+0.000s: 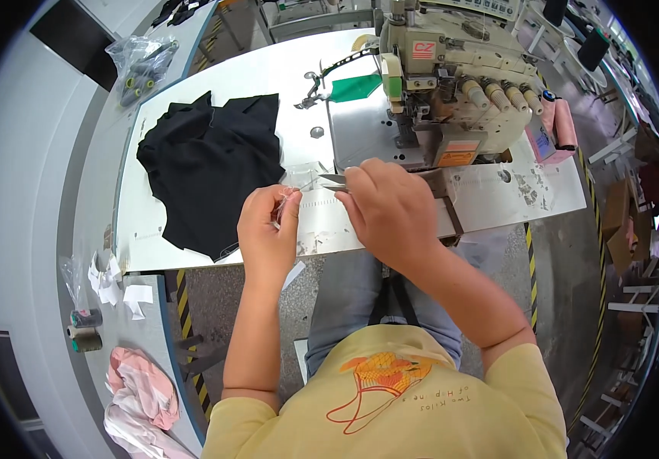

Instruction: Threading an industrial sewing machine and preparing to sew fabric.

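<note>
My left hand (270, 222) pinches a small thin, pale thing, perhaps thread or clear plastic, too small to make out, near the table's front edge. Close to its fingertips, my right hand (391, 206) grips thread snips (333, 180), whose metal blades point left toward the left hand. The two hands are apart. Left of them a black fabric piece (211, 168) lies spread on the white table, its lower corner beside my left wrist. Beyond my right hand stands a sewing machine (452, 84) with several thread cones or knobs on its front.
A green cloth scrap (355, 88) lies by the machine's metal plate. A pink box (550, 144) stands at the table's right end. On the left side table are a plastic bag of spools (142, 73), white scraps (138, 298), thread spools (84, 338) and pink-and-white cloth (142, 394).
</note>
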A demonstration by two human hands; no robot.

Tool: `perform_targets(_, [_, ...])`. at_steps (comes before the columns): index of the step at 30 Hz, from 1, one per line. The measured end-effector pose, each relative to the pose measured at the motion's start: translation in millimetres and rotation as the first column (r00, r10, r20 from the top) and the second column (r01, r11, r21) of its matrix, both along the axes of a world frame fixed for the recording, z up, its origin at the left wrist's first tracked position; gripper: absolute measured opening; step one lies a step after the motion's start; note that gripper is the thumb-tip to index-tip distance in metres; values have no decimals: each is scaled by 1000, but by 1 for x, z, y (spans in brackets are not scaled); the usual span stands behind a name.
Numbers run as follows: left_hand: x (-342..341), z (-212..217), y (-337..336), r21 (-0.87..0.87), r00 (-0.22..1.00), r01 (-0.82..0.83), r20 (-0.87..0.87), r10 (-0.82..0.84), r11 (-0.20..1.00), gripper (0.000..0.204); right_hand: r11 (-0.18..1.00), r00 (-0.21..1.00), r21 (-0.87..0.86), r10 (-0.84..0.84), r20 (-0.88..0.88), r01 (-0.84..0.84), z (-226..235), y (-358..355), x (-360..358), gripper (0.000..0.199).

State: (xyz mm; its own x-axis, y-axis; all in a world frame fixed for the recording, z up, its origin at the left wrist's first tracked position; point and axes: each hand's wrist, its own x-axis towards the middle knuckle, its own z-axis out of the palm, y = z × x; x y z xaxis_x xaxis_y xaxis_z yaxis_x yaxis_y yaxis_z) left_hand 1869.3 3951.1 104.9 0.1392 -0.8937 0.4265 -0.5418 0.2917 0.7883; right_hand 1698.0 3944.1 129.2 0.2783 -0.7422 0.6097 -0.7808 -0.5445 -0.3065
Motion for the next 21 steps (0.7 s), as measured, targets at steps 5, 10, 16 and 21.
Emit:
perform_targets(5, [-2, 9, 5, -21, 997, -3, 76, 4, 1000, 5, 1000, 997, -11, 10, -73, -11, -9, -5, 9, 20])
perform_targets(10, [0, 23, 24, -119, 915, 180, 386, -121, 976, 2, 970, 954, 237, -26, 300, -48, -5, 7, -8, 20])
perform_targets(16, [-38, 62, 35, 196, 797, 587, -312, -517, 786, 18, 294, 55, 355, -697, 715, -887, -23, 61, -15, 29])
perform_targets(21, [-37, 44, -2, -45, 776, 367, -535, -332, 929, 8, 494, -98, 60, -288, 952, -867, -5, 54, -69, 21])
